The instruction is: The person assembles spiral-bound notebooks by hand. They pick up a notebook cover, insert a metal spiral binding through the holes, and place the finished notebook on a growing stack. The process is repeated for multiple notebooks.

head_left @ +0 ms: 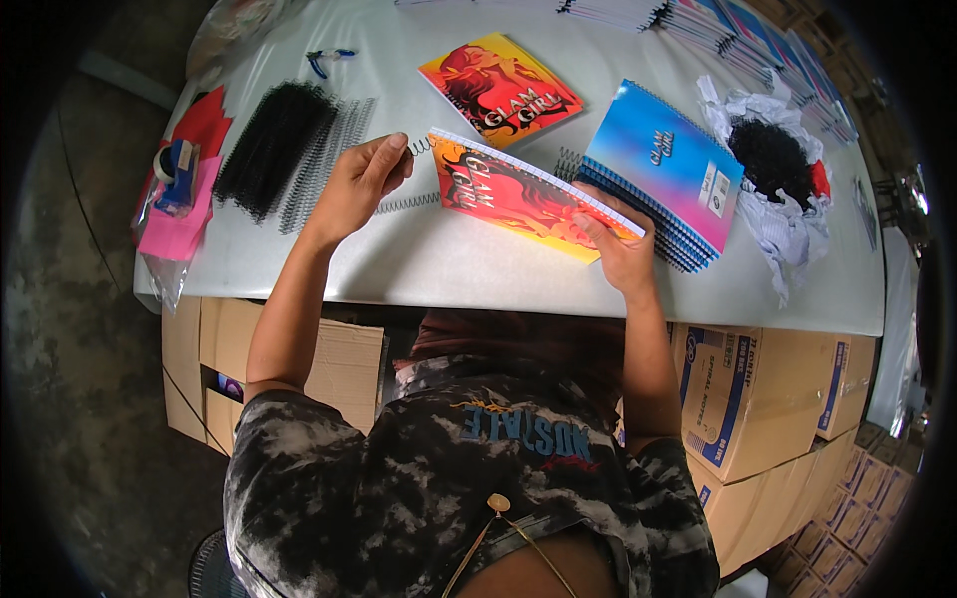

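Observation:
My right hand [620, 249] grips the near right corner of a notebook with a red and orange cover [518, 191], holding it tilted above the white table [449, 261]. My left hand [361, 179] pinches the end of a thin metal spiral coil [407, 203] at the notebook's punched left edge. A second notebook with the same cover [500, 88] lies flat farther back. To the right sits a stack of blue-covered spiral notebooks [663, 169].
Black and silver coils [284, 149] lie in a pile at the left, beside a tape dispenser [177, 171] on pink sheets. Blue pliers [329, 60] rest at the back. Crumpled white paper holding black coils [773, 164] sits right. Cardboard boxes [753, 399] stand under the table.

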`<state>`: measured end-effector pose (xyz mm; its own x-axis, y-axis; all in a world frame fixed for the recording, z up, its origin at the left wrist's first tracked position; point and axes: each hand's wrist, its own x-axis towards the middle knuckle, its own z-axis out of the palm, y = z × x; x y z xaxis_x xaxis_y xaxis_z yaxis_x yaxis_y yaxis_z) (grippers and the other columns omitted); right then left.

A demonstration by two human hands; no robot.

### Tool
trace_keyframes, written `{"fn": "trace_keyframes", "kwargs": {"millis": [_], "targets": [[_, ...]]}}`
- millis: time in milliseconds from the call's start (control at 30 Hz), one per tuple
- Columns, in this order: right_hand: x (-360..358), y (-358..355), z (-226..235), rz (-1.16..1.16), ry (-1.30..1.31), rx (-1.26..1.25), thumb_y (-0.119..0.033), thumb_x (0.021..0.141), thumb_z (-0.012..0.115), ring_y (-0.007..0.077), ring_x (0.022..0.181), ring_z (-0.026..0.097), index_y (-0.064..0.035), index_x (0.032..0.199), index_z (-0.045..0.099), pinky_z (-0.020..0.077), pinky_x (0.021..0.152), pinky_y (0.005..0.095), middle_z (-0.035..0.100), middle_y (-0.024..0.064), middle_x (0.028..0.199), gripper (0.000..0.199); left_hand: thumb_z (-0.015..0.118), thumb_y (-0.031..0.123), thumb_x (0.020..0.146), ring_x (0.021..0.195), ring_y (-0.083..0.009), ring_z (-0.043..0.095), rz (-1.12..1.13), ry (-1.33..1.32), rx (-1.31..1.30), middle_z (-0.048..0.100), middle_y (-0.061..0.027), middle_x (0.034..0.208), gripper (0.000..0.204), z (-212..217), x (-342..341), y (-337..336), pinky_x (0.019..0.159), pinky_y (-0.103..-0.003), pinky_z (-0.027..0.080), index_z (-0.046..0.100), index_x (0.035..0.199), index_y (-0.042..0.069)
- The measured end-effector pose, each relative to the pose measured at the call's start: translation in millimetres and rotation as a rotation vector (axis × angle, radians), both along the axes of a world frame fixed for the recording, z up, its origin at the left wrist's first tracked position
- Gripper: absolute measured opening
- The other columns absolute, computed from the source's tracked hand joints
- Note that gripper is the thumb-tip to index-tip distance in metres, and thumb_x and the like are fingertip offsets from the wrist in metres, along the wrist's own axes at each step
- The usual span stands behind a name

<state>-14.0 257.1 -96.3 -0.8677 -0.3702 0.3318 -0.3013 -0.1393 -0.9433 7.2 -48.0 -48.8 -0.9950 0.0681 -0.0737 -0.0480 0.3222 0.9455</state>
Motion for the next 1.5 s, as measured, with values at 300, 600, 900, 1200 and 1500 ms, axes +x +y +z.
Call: {"fn": "trace_keyframes", "kwargs": {"millis": [300,600,900,1200,1500], "targets": [[-2,3,-3,0.063,0.119,0.029,0.004,0.083,0.057,0.0135,0.091,0.060,0.0033,0.109,0.060,0.0480,0.082,0.0258,0.064,0.0120,0.106,0.026,0.040,0.039,0.095,0.044,-0.0054,0.028,-0.025,-0.044,0.150,0.033,0.0039,0.049,0.042,24,-11,4,0.044,-0.021,0.024,0.051,0.071,0.007],[-3,4,-6,0.054,0.090,0.006,0.004,0.083,0.057,0.0145,0.095,0.060,0.0033,0.109,0.059,0.0469,0.085,0.0270,0.063,0.0129,0.107,0.027,0.042,0.042,0.094,0.044,-0.0053,0.031,-0.021,-0.145,0.096,0.036,0.0029,0.048,0.044,19,-4,-1,0.042,-0.021,0.025,0.052,0.068,0.007],[-3,7,-3,0.083,0.131,0.043,0.002,0.084,0.056,0.0173,0.094,0.061,0.0040,0.109,0.059,0.0479,0.083,0.0280,0.063,0.0141,0.106,0.025,0.060,0.019,0.085,0.084,-0.0132,0.052,-0.144,0.393,-0.383,0.053,-0.0058,0.087,0.017,28,-9,-7,0.070,-0.024,0.042,0.055,0.084,0.003],[5,-1,2,0.041,0.165,0.134,0.001,0.082,0.058,0.0135,0.085,0.062,0.0014,0.108,0.061,0.0495,0.076,0.0262,0.066,0.0112,0.100,0.027,0.065,0.017,0.078,0.093,-0.0272,0.057,-0.169,0.566,-0.889,0.061,-0.0105,0.097,0.026,52,0,15,0.084,-0.036,0.041,0.060,0.101,0.005],[15,-9,-2,-0.061,0.304,0.192,0.010,0.074,0.056,0.0229,0.091,0.065,-0.0012,0.108,0.062,0.0506,0.079,0.0295,0.064,0.0133,0.103,0.036,0.062,0.046,0.074,0.127,-0.0425,0.026,-0.007,0.838,-1.137,0.030,-0.0232,0.137,0.073,32,4,27,0.101,-0.053,0.021,0.038,0.130,0.005]]}}
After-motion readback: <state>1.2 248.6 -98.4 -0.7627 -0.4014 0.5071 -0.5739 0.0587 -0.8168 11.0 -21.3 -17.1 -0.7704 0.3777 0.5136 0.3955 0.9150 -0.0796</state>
